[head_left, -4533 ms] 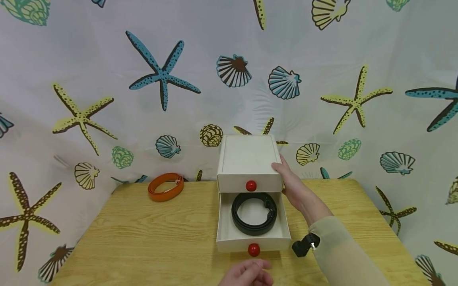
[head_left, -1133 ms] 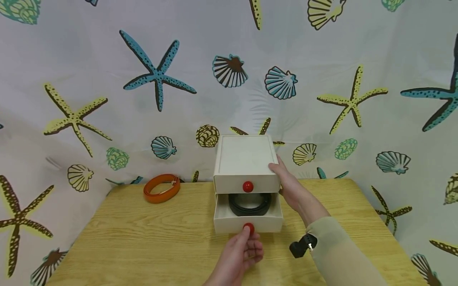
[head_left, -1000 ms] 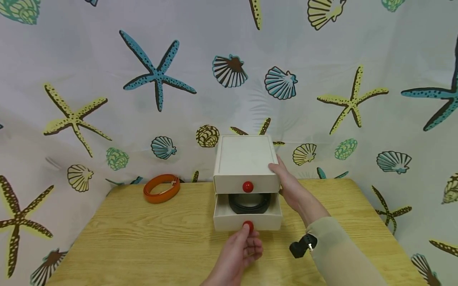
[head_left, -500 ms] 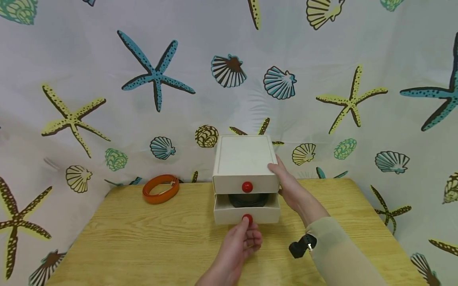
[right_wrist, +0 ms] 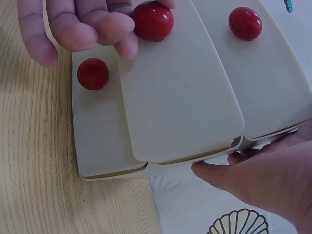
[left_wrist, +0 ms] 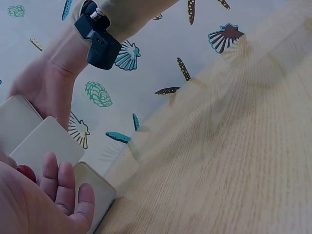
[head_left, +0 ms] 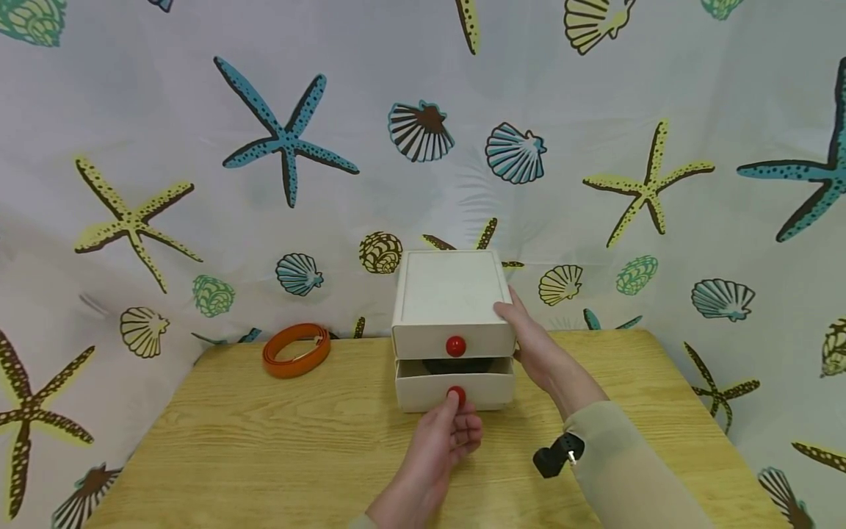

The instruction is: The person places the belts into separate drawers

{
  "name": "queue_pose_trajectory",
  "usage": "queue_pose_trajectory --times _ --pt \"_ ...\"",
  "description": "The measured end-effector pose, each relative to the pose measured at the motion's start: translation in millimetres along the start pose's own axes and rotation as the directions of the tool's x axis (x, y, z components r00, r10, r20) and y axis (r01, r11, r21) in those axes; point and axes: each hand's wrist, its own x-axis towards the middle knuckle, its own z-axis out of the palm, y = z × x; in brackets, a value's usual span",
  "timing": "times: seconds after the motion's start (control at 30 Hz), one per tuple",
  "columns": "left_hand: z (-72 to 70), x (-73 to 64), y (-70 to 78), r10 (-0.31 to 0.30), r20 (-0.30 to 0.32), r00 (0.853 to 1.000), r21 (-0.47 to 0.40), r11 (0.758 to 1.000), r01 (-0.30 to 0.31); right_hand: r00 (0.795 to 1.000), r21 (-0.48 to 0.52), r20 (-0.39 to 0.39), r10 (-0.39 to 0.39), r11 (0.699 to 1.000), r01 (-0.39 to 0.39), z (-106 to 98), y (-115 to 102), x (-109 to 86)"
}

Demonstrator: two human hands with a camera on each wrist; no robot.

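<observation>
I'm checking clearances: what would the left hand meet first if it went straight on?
Probably the middle drawer's front: the left hand pinches its red knob, just short of it; exact depth is unclear.

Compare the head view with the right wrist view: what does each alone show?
Only the head view: the orange coiled belt and, inside the open middle drawer, part of the black belt.
Only the right wrist view: the bottom drawer and its red knob.
Both: the left hand pinching the middle drawer's red knob, the right hand holding the white cabinet.
</observation>
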Motion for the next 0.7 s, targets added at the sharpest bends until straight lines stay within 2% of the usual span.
queue_pose_trajectory --times 0.7 --pt "2.5 20.2 0.8 0.055 -0.004 0.998 0.002 0.998 -0.055 1.000 0.005 0.007 -0.001 1.000 0.001 -1 -1 -1.6"
